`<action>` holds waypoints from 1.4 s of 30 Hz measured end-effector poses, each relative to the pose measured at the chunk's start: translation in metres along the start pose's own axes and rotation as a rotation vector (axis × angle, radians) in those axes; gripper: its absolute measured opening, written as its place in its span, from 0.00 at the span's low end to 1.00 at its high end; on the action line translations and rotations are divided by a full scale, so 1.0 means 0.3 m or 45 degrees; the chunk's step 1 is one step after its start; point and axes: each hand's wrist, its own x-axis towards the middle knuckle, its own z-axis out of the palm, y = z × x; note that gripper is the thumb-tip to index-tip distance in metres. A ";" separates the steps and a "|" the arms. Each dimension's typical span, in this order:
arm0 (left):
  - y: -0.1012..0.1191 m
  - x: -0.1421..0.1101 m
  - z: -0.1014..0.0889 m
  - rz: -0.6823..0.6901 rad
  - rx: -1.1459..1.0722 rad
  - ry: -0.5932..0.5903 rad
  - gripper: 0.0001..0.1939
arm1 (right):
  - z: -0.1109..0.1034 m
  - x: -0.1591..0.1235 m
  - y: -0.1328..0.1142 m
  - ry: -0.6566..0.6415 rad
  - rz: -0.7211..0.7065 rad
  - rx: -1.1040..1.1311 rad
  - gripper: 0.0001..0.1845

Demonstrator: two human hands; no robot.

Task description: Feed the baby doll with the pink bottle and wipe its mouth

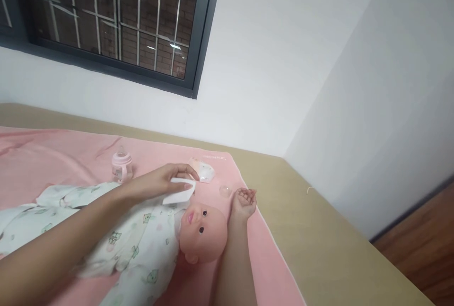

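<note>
Grasping a white folded sheet (pixel 179 192), the left hand (pixel 169 180) holds it with the thumb on the near side, above the upper chest of a baby doll (pixel 140 242). Taking up the sheet is thus done; whether its lower edge touches the clothing cannot be told. It stands just left of the doll's mouth and apart from it, so no contact with the face is made at this moment. The right hand (pixel 244 202), palm up, has its fingers curled inward; whether they enclose anything cannot be told. Its forearm lies alongside the crown of the doll's head. The doll, on its back with its head toward the right, appears fully dressed in a white printed outfit; dressing therefore seems complete. Left of the right hand, a small clear disc-like object (pixel 225 191) lies on the pink blanket (pixel 262 258), not in use. Beyond the left hand lies a pale patterned packet or cloth (pixel 206 171), its exact kind unclear. Farther left, a pink feeding bottle (pixel 121 168) stands upright, teat uppermost and untouched. How much work remains with the sheet cannot be judged. The blanket covers part of a tan table (pixel 319 235).
</note>
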 end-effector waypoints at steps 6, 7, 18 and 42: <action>0.006 -0.056 0.046 -0.071 0.172 -0.161 0.08 | 0.011 -0.019 0.011 0.046 0.040 0.000 0.04; 0.005 -0.061 0.054 -0.078 0.188 -0.167 0.08 | 0.013 -0.023 0.011 0.048 0.054 -0.001 0.04; -0.032 -0.070 0.103 -0.066 0.260 -0.103 0.07 | 0.020 -0.042 0.008 0.059 0.095 -0.070 0.06; -0.005 -0.060 0.112 -0.103 0.446 0.010 0.12 | 0.002 -0.033 -0.003 0.035 0.042 -0.089 0.04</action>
